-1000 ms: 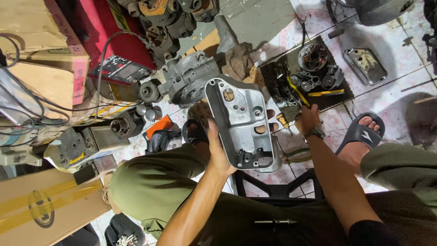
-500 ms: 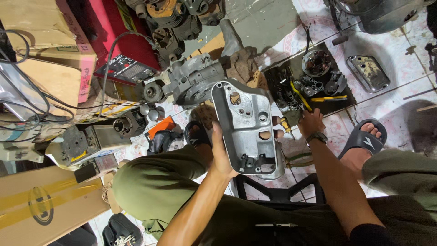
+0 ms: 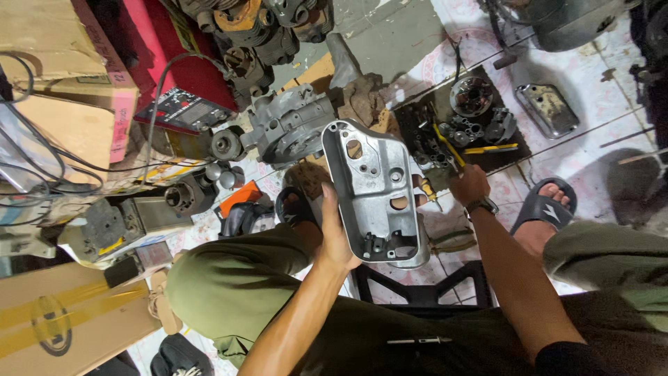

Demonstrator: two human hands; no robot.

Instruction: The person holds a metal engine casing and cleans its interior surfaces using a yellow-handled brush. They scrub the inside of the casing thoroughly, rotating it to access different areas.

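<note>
The left hand [image 3: 335, 240] clamps the grey engine cover [image 3: 374, 191], long axis up-frame, while the right hand [image 3: 469, 184] closes on tools in the dark tray [image 3: 511, 157] at right.

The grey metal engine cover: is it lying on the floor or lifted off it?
Lifted: the left hand holds the engine cover above the floor.

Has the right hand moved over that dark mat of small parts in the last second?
Barely. The right hand stays at the near edge of the dark mat, beside the yellow-handled tool; the small shifts look like camera motion.
</note>
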